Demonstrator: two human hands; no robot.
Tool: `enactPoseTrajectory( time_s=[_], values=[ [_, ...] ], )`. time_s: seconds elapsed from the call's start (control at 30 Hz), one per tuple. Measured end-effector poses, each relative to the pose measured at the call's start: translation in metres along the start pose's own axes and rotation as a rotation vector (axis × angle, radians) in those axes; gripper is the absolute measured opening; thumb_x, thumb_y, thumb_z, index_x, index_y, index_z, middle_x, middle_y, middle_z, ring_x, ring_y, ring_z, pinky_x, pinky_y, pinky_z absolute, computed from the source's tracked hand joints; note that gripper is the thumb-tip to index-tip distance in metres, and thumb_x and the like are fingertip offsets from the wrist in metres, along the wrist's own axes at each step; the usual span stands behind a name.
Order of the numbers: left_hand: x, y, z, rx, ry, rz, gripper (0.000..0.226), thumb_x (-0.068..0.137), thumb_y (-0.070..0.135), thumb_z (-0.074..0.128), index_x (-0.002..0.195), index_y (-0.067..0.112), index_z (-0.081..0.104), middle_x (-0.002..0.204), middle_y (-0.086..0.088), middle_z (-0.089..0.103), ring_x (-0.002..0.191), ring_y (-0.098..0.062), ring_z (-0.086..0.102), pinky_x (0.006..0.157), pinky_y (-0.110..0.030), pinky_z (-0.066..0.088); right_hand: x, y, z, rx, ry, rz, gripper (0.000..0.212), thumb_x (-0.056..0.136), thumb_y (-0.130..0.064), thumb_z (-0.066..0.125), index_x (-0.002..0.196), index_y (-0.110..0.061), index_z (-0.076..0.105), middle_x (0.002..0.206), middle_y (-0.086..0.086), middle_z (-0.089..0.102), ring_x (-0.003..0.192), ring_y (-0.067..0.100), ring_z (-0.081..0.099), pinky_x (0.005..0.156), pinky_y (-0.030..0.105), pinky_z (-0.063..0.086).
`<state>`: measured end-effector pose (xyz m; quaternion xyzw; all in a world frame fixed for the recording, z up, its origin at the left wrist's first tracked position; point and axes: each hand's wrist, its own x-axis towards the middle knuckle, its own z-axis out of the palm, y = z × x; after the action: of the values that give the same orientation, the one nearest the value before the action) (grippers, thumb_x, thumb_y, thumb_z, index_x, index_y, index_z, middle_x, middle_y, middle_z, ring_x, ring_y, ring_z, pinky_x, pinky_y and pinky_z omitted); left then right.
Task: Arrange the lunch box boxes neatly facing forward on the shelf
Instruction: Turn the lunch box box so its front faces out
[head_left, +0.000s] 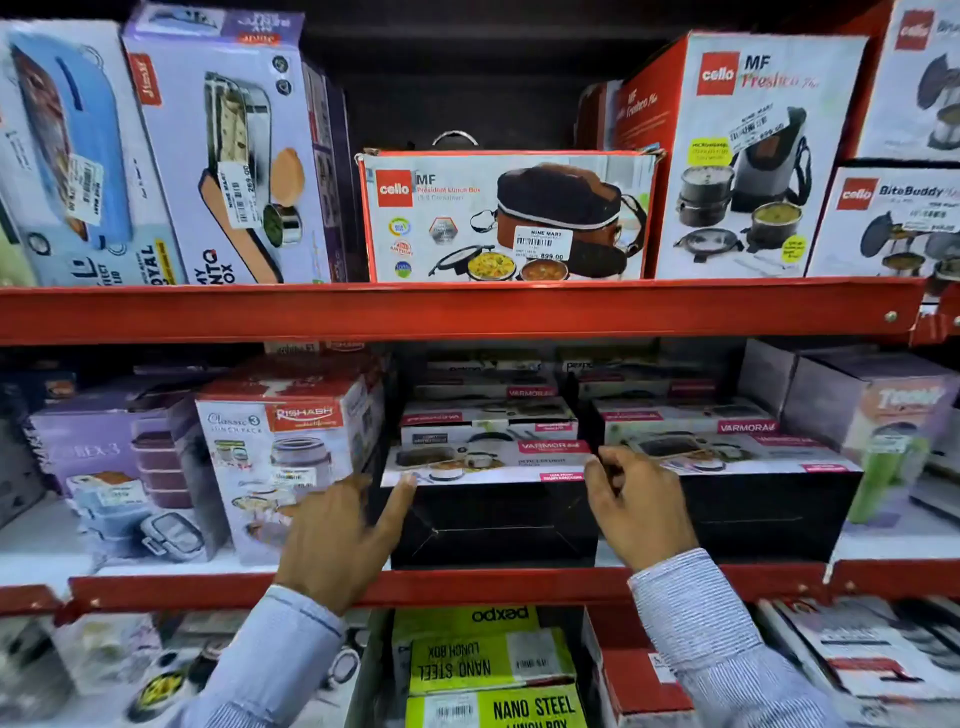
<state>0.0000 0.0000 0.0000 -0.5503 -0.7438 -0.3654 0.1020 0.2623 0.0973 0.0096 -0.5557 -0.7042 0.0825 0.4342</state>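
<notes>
A black Varmora lunch box box (493, 519) stands at the front of the middle shelf (467, 584), with more Varmora boxes stacked behind it. My left hand (343, 530) touches its left side, thumb on the top front corner. My right hand (639, 504) presses its right top corner, fingers curled between it and the neighbouring Varmora box (763, 504). A Rishabh Classic 3 box (280, 457) stands just left of my left hand.
The upper shelf (457, 309) carries a Cello President box (509, 215), a Cello Fresher box (748, 156) and tilted purple and blue boxes (223, 156) at left. Green Nano Steel boxes (493, 670) lie on the lowest level. A purple box (104, 462) sits far left.
</notes>
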Motion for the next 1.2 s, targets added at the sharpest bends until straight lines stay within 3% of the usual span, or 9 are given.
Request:
enactPoseTrajectory(
  time_s=[0.17, 0.33, 0.4, 0.5, 0.67, 0.9, 0.97, 1.07, 1.2],
  values=[
    [0.008, -0.003, 0.022, -0.338, -0.166, -0.201, 0.074, 0.076, 0.08, 0.037, 0.071, 0.01, 0.06, 0.059, -0.011, 0.062, 0.072, -0.034, 0.065, 0.065, -0.036, 0.046, 0.006, 0.0, 0.008, 0.112, -0.214, 0.218, 0.052, 0.089, -0.048, 0.044, 0.126, -0.014, 0.056, 0.109, 0.015, 0.07, 0.107, 0.033, 0.061, 0.094, 0.039, 0.047],
    [0.01, -0.008, 0.016, -0.634, -0.209, -0.298, 0.075, 0.07, 0.084, 0.042, 0.096, 0.02, 0.073, 0.094, -0.019, 0.076, 0.095, -0.032, 0.069, 0.09, -0.051, 0.055, 0.001, 0.003, -0.012, 0.348, -0.15, 0.213, 0.039, 0.091, -0.037, 0.05, 0.12, -0.013, 0.061, 0.124, 0.01, 0.062, 0.117, 0.027, 0.055, 0.09, 0.028, 0.035],
    [0.008, -0.004, 0.005, -0.723, -0.216, -0.278, 0.065, 0.073, 0.083, 0.043, 0.098, 0.032, 0.075, 0.097, -0.023, 0.076, 0.095, -0.032, 0.071, 0.092, -0.055, 0.055, -0.004, 0.002, -0.023, 0.422, -0.079, 0.183, 0.035, 0.09, -0.038, 0.051, 0.118, -0.023, 0.063, 0.125, 0.001, 0.064, 0.114, 0.019, 0.056, 0.089, 0.027, 0.038],
    [0.009, -0.001, -0.009, -0.794, -0.146, -0.268, 0.06, 0.077, 0.076, 0.05, 0.09, 0.023, 0.074, 0.087, -0.02, 0.077, 0.087, -0.038, 0.072, 0.085, -0.058, 0.056, -0.013, -0.001, -0.036, 0.58, -0.024, 0.19, 0.023, 0.087, -0.042, 0.053, 0.101, -0.029, 0.065, 0.103, -0.008, 0.069, 0.094, 0.007, 0.063, 0.076, 0.027, 0.047],
    [0.009, -0.004, -0.006, -0.793, -0.023, -0.297, 0.012, 0.085, 0.028, 0.069, 0.089, 0.016, 0.072, 0.079, -0.005, 0.078, 0.079, -0.021, 0.073, 0.082, -0.055, 0.059, -0.015, 0.009, -0.027, 0.521, 0.035, 0.162, 0.017, 0.08, -0.033, 0.067, 0.09, -0.02, 0.066, 0.088, -0.011, 0.071, 0.077, -0.007, 0.064, 0.071, 0.021, 0.049],
    [0.0, -0.024, 0.029, -0.781, -0.117, -0.309, 0.054, 0.077, -0.012, 0.067, 0.127, 0.005, 0.058, 0.119, -0.011, 0.069, 0.106, -0.021, 0.067, 0.08, -0.014, 0.056, -0.018, 0.033, 0.01, 0.313, -0.044, 0.132, 0.036, 0.076, -0.016, 0.073, 0.112, -0.014, 0.068, 0.084, -0.006, 0.071, 0.075, 0.001, 0.065, 0.066, 0.006, 0.048],
    [-0.003, -0.026, 0.038, -0.788, -0.122, -0.331, 0.054, 0.075, -0.015, 0.067, 0.123, 0.007, 0.06, 0.116, -0.012, 0.071, 0.104, -0.021, 0.068, 0.08, -0.015, 0.057, -0.02, 0.035, 0.019, 0.251, -0.055, 0.145, 0.036, 0.075, -0.012, 0.073, 0.111, -0.011, 0.068, 0.081, -0.001, 0.069, 0.072, 0.005, 0.064, 0.061, 0.002, 0.044],
    [-0.009, -0.024, 0.047, -0.75, -0.109, -0.346, 0.049, 0.073, -0.015, 0.067, 0.11, 0.015, 0.06, 0.103, -0.001, 0.072, 0.098, -0.018, 0.069, 0.078, -0.017, 0.058, -0.022, 0.04, 0.032, 0.189, -0.097, 0.19, 0.037, 0.076, -0.012, 0.073, 0.113, -0.01, 0.066, 0.094, 0.006, 0.073, 0.078, 0.015, 0.068, 0.073, 0.021, 0.053],
    [-0.013, -0.025, 0.059, -0.609, -0.102, -0.336, 0.041, 0.071, -0.009, 0.072, 0.103, 0.014, 0.061, 0.099, -0.005, 0.075, 0.091, -0.017, 0.073, 0.087, -0.04, 0.06, -0.028, 0.047, 0.042, 0.152, -0.138, 0.207, 0.034, 0.077, -0.013, 0.071, 0.11, -0.01, 0.066, 0.099, 0.007, 0.073, 0.079, 0.016, 0.07, 0.079, 0.031, 0.058]
  ],
)
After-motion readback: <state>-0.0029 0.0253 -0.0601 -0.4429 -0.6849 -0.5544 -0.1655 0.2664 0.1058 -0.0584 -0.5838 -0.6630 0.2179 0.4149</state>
